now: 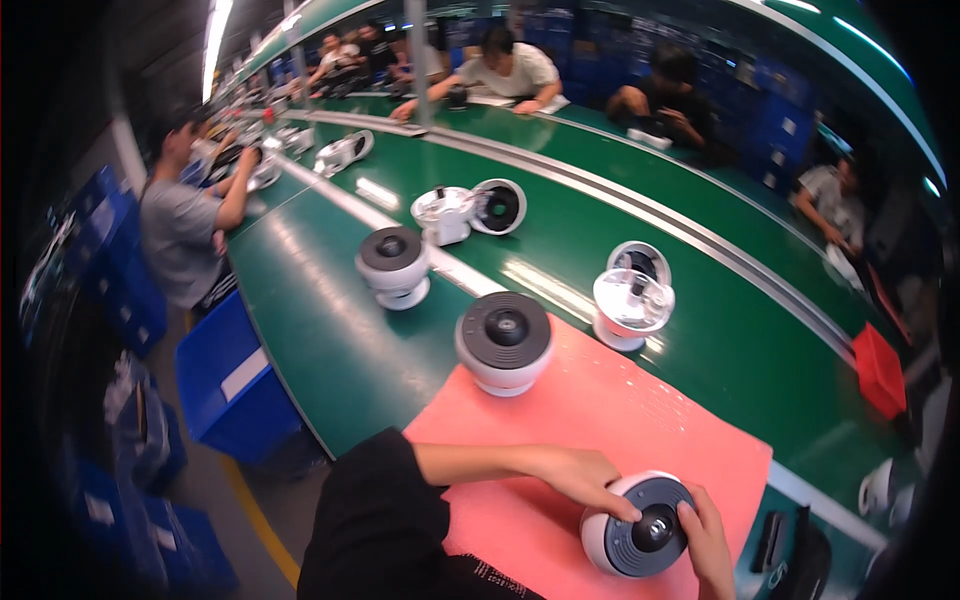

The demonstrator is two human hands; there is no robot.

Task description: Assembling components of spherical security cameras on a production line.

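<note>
Both hands grip a round white device [632,545] with a dark grey ringed face and a black domed centre. It is tilted, its face turned up toward me, over a pink mat [590,420]. My left hand [588,480] curls over its upper left, thumb on the grey face near the centre. On the right side, my right hand [708,535] closes round the rim with its fingertips on the face. A matching device [505,345] stands upright at the mat's far left corner. Another like it [392,265] is farther left on the green table.
Open white housings with clear parts [633,305] and round black-rimmed covers [498,207] stand on the green line [560,240]. A red bin [878,370] is at far right. Black tools [800,550] lie near right. A blue crate [235,385] is left. Several people work along the line.
</note>
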